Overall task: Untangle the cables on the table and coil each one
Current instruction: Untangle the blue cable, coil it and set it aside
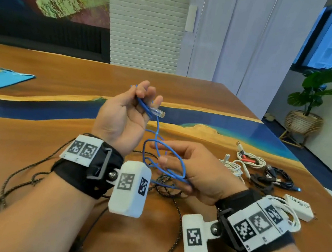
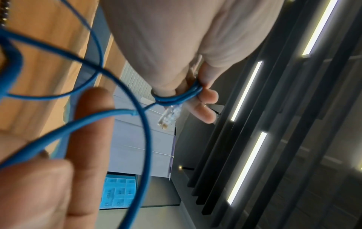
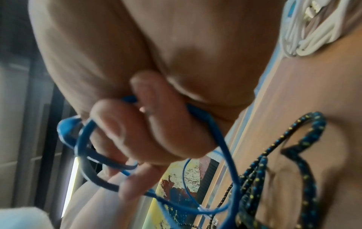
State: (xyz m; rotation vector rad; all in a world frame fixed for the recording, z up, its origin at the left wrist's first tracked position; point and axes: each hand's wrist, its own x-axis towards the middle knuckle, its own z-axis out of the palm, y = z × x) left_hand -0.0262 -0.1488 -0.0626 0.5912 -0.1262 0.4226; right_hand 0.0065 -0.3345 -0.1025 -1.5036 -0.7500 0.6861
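A thin blue network cable [image 1: 157,134] hangs between both hands above the wooden table [image 1: 37,123]. My left hand [image 1: 145,99] is raised, palm toward me, and pinches a small bunch of the cable just behind its clear plug [image 1: 158,112]. The left wrist view shows that bunch of cable [image 2: 177,97] wrapped at the fingertips, with the plug [image 2: 169,116] sticking out. Lower down, my right hand [image 1: 170,160] grips several loose loops of the same cable. In the right wrist view its fingers [image 3: 149,124] curl around the blue loops [image 3: 84,147].
A black braided cable [image 1: 166,188] speckled blue and yellow sprawls on the table under both wrists and off to the left. At the right lie coiled white cables [image 1: 234,166], a white cable with red clips [image 1: 250,158], black cable coils [image 1: 277,177] and a white charger [image 1: 298,205].
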